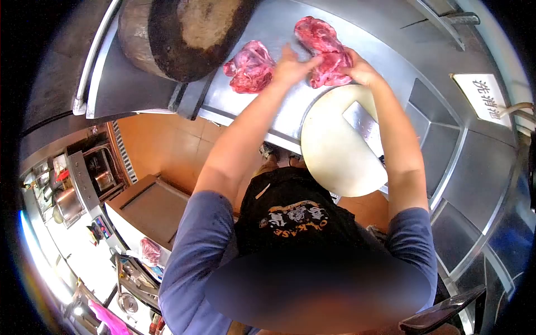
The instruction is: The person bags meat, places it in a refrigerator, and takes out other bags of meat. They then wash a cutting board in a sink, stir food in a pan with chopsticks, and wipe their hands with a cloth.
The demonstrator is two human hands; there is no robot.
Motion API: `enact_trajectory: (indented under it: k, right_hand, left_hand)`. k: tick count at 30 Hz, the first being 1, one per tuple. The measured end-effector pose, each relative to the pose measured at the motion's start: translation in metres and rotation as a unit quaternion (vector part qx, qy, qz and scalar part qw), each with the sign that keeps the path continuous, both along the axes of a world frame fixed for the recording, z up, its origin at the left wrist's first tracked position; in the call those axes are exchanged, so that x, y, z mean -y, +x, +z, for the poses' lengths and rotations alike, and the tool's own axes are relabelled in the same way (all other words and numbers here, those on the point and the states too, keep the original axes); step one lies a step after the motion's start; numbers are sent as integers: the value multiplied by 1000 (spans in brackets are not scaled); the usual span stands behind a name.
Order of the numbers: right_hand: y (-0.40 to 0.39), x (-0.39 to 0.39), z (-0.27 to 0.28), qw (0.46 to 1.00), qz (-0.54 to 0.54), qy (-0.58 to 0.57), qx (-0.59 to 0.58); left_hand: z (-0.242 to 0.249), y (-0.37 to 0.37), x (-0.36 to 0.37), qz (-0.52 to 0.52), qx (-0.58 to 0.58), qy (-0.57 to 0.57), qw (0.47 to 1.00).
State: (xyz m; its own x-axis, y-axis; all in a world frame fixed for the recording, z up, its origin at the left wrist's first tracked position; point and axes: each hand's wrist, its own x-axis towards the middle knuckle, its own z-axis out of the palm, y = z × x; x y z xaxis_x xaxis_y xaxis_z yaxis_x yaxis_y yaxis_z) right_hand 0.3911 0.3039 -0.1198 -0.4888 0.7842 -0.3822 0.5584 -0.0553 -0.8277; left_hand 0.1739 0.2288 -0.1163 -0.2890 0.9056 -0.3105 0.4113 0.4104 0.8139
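Raw meat chunk (322, 46) on the counter (293, 106), right between my left fingers (287, 56), splayed wide, and my right fingers (354, 57), at its flank, gripping? Can't tell! Long axis stretches away beyond both.

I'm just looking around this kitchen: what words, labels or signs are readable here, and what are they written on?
"洗消池": on the white sign at the right, turned sideways in the picture.
"…KASE": the end of a word on the black apron; its first letters, starting with what looks like "O", are unclear.
Chinese characters beside that word on the apron: too blurred to read surely.
Any lettering on things on the far-left counter: too small to read.
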Motion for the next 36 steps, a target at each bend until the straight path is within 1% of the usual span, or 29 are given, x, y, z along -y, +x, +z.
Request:
enact_trajectory:
  k: [1, 2, 3, 5, 6, 8, 9, 10, 12, 14, 16, 20, 22, 23, 25, 30, 32, 34, 35, 36]
  right_hand:
    - [-7, 4, 3, 1000, -5, 18, -23]
    - [-20, 14, 27, 999, -13, 21, 21]
    - [-15, 5, -23, 996, -20, 82, 12]
    - [-28, 18, -6, 987, -14, 146, 63]
    - [-30, 22, -12, 988, -15, 141, 65]
    - [-33, 25, -22, 971, -31, 226, 76]
    - [-33, 26, -21, 971, -34, 223, 75]
    - [-33, 28, -20, 969, -36, 233, 72]
    - [-34, 27, -22, 967, -33, 245, 70]
    - [-30, 27, -32, 962, -37, 268, 40]
    - [-30, 26, -34, 962, -31, 268, 38]
    - [-29, 24, -34, 966, -29, 252, 49]
    - [-28, 23, -36, 965, -23, 258, 45]
    - [-28, 21, -36, 964, -20, 263, 40]
    - [-26, 19, -33, 967, -11, 252, 38]
    - [-22, 15, -30, 972, 7, 232, 33]
    - [-15, 14, -37, 963, 34, 267, -9]
    - [10, 10, -63, 985, -19, 143, -97]
    - [35, 1, -83, 985, -38, 57, -159]
    - [49, 2, -78, 985, -93, 43, -137]
  left_hand:
    - [-39, 16, -16, -10, -7, -23, 1000]
    - [-16, 29, -11, -33, 139, 57, 988]
    - [-20, 36, -16, -31, 142, 60, 988]
    - [-46, 48, -18, 81, 126, 84, 985]
    - [-48, 49, -16, 129, 40, 77, 988]
    - [-53, 41, -9, 118, 39, 90, 988]
    - [-53, 37, -7, 108, 36, 107, 988]
    - [-53, 36, -6, 104, -4, 87, 991]
    - [-52, 34, -6, 103, -15, 98, 990]
    - [-51, 32, -5, 106, -23, 108, 988]
    - [-44, 25, -2, 64, -52, 77, 994]
    - [-47, 22, -4, 73, -45, 95, 992]
    - [-46, 18, -2, 47, -41, 90, 994]
    - [-45, 17, -3, 51, -41, 91, 994]
    - [-36, 16, 1, 33, -50, 47, 997]
    - [-44, 12, 2, 30, -34, 63, 997]
    - [-51, 8, 2, 34, -29, 69, 997]
    - [-67, 0, 2, 35, -5, 60, 998]
    - [-71, -8, 7, 52, -13, 61, 997]
    - [-75, -11, 9, 44, -1, 50, 998]
